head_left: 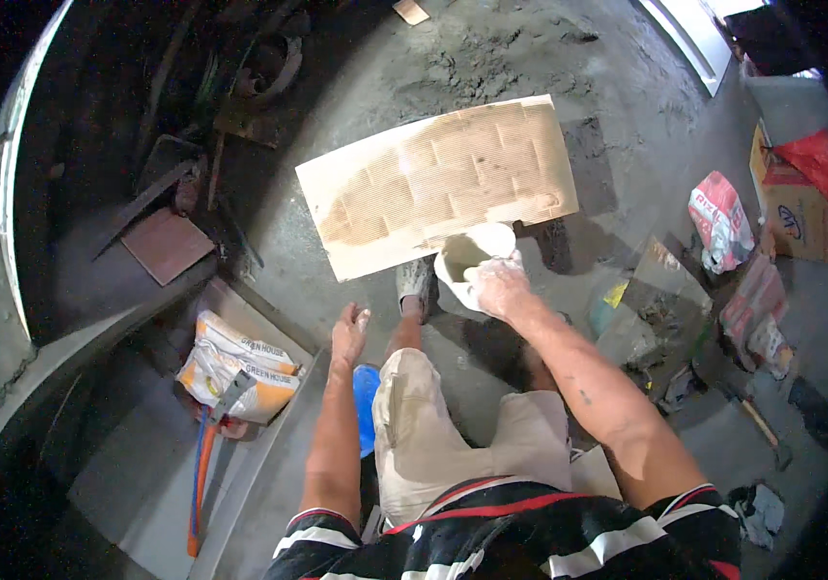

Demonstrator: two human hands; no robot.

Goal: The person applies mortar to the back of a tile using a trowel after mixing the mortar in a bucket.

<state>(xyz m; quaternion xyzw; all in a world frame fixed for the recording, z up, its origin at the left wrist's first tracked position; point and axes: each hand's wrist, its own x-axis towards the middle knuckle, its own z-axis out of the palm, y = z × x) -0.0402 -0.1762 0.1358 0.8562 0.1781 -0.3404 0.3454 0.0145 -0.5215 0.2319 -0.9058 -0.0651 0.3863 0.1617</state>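
Note:
My right hand (499, 286) grips the near rim of an off-white plastic tub (460, 253), its fingers over the edge and its mouth facing up. White residue coats the fingers. What the tub holds is hard to make out. My left hand (348, 334) hangs empty beside my left knee, with its fingers loosely out and whitish tips. Just beyond the tub is a large tan rectangular sheet (438, 184) with a ribbed face and darker patches; I cannot tell if it is cardboard or tile. The tub overlaps its near edge in the picture.
A blue object (365, 406) is by my left leg. Left, a white-and-orange sack (240, 362) and an orange-handled hammer (203, 474) lie on a ledge. Right are a red-and-white bag (720, 222), a cardboard box (800, 217) and a mortar-smeared board (660, 295). Rough mortar (477, 72) covers the far floor.

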